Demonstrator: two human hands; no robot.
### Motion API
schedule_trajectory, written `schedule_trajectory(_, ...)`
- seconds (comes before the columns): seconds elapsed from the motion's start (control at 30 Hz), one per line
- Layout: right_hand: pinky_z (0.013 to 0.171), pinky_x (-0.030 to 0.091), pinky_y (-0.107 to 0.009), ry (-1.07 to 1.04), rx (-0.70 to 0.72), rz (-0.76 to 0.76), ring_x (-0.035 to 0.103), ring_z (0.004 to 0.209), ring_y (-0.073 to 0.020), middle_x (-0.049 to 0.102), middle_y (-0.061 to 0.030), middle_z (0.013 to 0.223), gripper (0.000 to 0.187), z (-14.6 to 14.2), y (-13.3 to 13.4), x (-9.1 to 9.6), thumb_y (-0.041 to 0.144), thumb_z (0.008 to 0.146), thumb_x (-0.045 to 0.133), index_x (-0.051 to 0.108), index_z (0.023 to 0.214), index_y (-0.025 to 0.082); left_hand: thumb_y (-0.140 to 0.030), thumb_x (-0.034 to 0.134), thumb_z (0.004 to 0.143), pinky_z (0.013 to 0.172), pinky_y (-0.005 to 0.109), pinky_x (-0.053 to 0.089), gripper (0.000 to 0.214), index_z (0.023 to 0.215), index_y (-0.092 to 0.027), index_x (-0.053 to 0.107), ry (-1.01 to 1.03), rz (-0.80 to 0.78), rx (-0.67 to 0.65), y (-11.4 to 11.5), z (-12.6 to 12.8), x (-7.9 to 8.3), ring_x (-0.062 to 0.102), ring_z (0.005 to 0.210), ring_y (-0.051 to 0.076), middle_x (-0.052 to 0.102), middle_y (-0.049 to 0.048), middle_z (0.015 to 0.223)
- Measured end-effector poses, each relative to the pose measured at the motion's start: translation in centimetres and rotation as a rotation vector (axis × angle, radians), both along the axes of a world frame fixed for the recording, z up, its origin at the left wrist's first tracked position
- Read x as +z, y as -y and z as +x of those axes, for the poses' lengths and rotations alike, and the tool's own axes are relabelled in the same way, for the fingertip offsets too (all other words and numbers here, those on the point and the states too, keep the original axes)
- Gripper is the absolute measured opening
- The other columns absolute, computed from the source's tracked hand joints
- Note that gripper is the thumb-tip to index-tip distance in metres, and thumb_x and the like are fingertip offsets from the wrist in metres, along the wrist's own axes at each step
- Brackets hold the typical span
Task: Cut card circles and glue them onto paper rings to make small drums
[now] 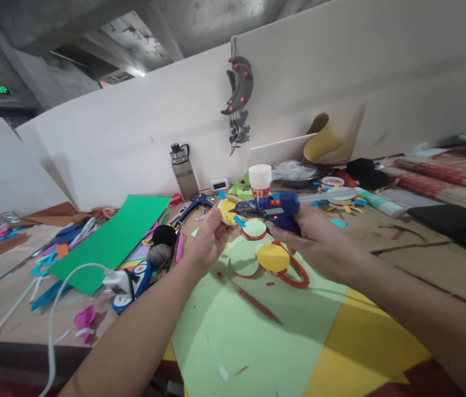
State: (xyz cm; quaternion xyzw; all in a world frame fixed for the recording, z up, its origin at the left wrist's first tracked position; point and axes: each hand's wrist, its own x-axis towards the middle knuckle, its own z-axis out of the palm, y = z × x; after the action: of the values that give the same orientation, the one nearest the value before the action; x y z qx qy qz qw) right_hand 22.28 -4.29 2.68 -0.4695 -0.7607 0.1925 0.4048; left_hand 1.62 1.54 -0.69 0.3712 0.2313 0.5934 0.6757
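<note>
My right hand is wrapped round the handle of a blue hot glue gun, a pale glue stick poking from its rear. Its nozzle points left, at or very near a yellow paper disc with blue tabs at its edge. That disc is pinched in my left hand. Below them, on a light green sheet, lie a yellow circle, a pale green circle and a red pencil. Red-handled scissors are partly hidden under the yellow circle.
Behind my hands stand stacked paper cups and a water bottle. A green sheet lies left, near a white plug and cable. Tabbed paper discs and wrapped stick bundles are at right.
</note>
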Motion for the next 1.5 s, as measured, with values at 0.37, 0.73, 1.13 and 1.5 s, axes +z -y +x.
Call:
schedule_trajectory(0.37,0.057,0.043,-0.030,0.145,-0.026,-0.021,0.054,0.065,-0.0192,0.064,-0.0039,0.077,0.024,0.0,0.5,0.2,0.043,0.088,0.049,0.060,0.094,0.022,-0.037,0.058,0.091,0.079,0.026,0.053,0.030,0.114,-0.021,0.066,-0.016,0.052,-0.026,0.0,-0.2,0.0,0.069,0.092,0.016,0.074,0.0041,0.107)
schedule_trajectory(0.73,0.060,0.045,-0.033,0.160,-0.028,-0.033,0.058,0.072,-0.0227,0.066,-0.0072,0.085,0.023,-0.1,0.5,0.4,0.039,0.087,0.050,0.061,0.099,0.023,-0.033,0.056,0.093,0.075,0.024,0.054,0.029,0.116,-0.019,0.066,-0.001,0.001,0.021,0.1,-0.2,0.5,0.070,0.084,0.014,0.075,0.0043,0.100)
schedule_trajectory(1.13,0.058,0.043,-0.030,0.155,-0.021,-0.012,0.055,0.069,-0.0203,0.065,-0.0057,0.082,0.023,0.0,0.7,0.3,0.039,0.089,0.049,0.060,0.099,0.022,-0.032,0.061,0.089,0.076,0.026,0.054,0.022,0.104,-0.018,0.069,-0.014,0.013,0.002,-0.1,-0.5,0.1,0.069,0.083,0.014,0.075,0.0030,0.098)
schedule_trajectory(1.5,0.055,0.043,-0.029,0.023,-0.005,-0.073,0.057,0.065,-0.0187,0.065,-0.0035,0.077,0.021,0.1,0.5,1.0,0.038,0.084,0.053,0.058,0.095,0.020,-0.032,0.056,0.092,0.075,0.025,0.054,0.025,0.109,-0.017,0.068,0.037,-0.022,0.017,0.0,-0.4,0.4,0.069,0.082,0.014,0.075,0.0043,0.096)
